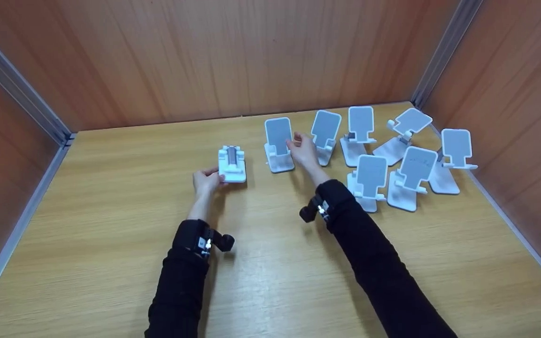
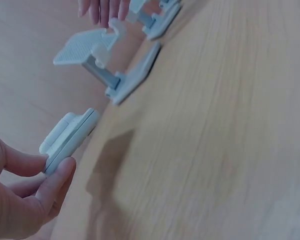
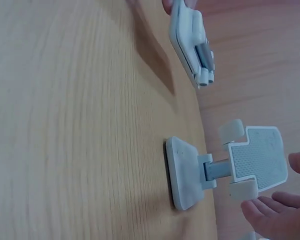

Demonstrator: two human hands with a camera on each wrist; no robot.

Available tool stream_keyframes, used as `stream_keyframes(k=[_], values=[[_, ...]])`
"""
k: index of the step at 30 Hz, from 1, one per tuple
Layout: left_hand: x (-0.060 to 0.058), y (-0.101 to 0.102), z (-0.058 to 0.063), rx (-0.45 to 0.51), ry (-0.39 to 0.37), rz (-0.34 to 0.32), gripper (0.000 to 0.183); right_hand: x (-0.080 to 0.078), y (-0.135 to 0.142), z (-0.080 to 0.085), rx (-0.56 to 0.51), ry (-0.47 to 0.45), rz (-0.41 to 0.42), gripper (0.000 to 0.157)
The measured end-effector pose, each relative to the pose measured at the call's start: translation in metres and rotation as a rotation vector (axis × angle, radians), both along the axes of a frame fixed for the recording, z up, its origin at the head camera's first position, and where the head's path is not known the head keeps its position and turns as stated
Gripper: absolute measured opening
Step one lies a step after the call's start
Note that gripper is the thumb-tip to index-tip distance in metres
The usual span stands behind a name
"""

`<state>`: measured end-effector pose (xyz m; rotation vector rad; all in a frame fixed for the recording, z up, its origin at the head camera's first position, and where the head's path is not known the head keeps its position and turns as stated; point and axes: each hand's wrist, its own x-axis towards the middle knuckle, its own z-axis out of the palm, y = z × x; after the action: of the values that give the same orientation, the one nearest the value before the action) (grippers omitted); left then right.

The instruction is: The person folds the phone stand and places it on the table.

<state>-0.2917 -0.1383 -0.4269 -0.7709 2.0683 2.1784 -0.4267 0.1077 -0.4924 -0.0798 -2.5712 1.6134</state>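
My left hand (image 1: 206,182) pinches the lower left edge of a folded white phone stand (image 1: 233,172) between thumb and fingers. In the left wrist view that folded stand (image 2: 72,135) is held off the table, its shadow below it. To its right, an unfolded phone stand (image 1: 278,134) stands on the table with its grey-padded plate tilted up. My right hand (image 1: 304,151) is beside that plate's right edge. In the right wrist view the thumb and fingers are spread around the plate (image 3: 260,155), and a gap shows between them; contact is unclear.
Several more unfolded phone stands cluster at the right, among them one (image 1: 325,129) just behind my right hand and one (image 1: 371,176) nearer the front. Wooden panels (image 1: 247,56) enclose the table (image 1: 111,211) at the back and sides.
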Motion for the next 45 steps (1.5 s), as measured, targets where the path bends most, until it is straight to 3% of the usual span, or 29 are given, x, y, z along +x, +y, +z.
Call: stream_keyframes(k=[4,7,11,15,18,20,21,25,27,28,30,31,33,36,39,41,43,45], values=[[-0.007,-0.001,-0.008,-0.025,-0.032,0.004,0.039,0.022,-0.006,0.028,0.009,-0.065,0.013,0.057],[-0.012,0.0,-0.011,-0.043,-0.065,0.002,0.039,0.014,-0.002,0.024,-0.001,-0.066,0.037,0.05],[-0.015,0.004,-0.013,-0.041,-0.085,0.007,0.039,-0.016,0.008,-0.003,-0.051,-0.077,0.073,0.042],[-0.016,0.005,-0.016,-0.103,-0.079,-0.002,0.038,-0.013,0.007,0.005,-0.055,-0.127,0.08,0.037],[-0.013,0.006,-0.017,-0.235,-0.072,-0.036,0.036,-0.042,0.012,-0.028,-0.023,-0.06,0.056,0.032],[-0.01,0.006,-0.016,-0.357,-0.059,-0.078,0.035,-0.075,0.019,-0.063,-0.006,-0.042,0.033,0.032],[-0.009,0.006,-0.015,-0.422,-0.05,-0.102,0.035,-0.095,0.025,-0.088,-0.027,0.003,0.034,0.032],[-0.006,0.009,-0.012,-0.652,0.035,-0.148,0.021,-0.158,0.04,-0.155,-0.172,-0.028,0.023,0.03],[-0.005,0.01,-0.012,-0.726,0.077,-0.146,0.013,-0.177,0.045,-0.178,-0.273,-0.027,0.019,0.028],[-0.005,0.01,-0.012,-0.749,0.095,-0.139,0.02,-0.182,0.047,-0.184,-0.323,-0.029,0.019,0.026],[-0.005,0.011,-0.012,-0.772,0.114,-0.126,0.033,-0.181,0.049,-0.186,-0.39,-0.021,0.023,0.023],[-0.006,0.011,-0.012,-0.778,0.119,-0.124,0.036,-0.174,0.048,-0.179,-0.42,-0.027,0.023,0.021],[-0.006,0.011,-0.012,-0.786,0.127,-0.11,0.037,-0.145,0.044,-0.15,-0.452,-0.029,0.018,0.018],[-0.007,0.01,-0.013,-0.792,0.125,-0.092,0.035,-0.073,0.031,-0.075,-0.496,-0.032,0.024,0.014],[-0.006,0.008,-0.012,-0.799,0.128,-0.065,0.032,0.011,0.011,0.017,-0.511,-0.078,0.002,0.015],[-0.004,0.009,-0.01,-0.795,0.161,-0.041,0.026,0.059,-0.001,0.07,-0.521,-0.11,-0.009,0.017],[-0.002,0.011,-0.006,-0.765,0.21,-0.027,0.014,0.094,-0.008,0.109,-0.526,-0.113,-0.006,0.017],[0.0,0.017,-0.002,-0.706,0.271,-0.025,0.015,0.114,-0.009,0.13,-0.555,-0.079,0.033,0.014]])
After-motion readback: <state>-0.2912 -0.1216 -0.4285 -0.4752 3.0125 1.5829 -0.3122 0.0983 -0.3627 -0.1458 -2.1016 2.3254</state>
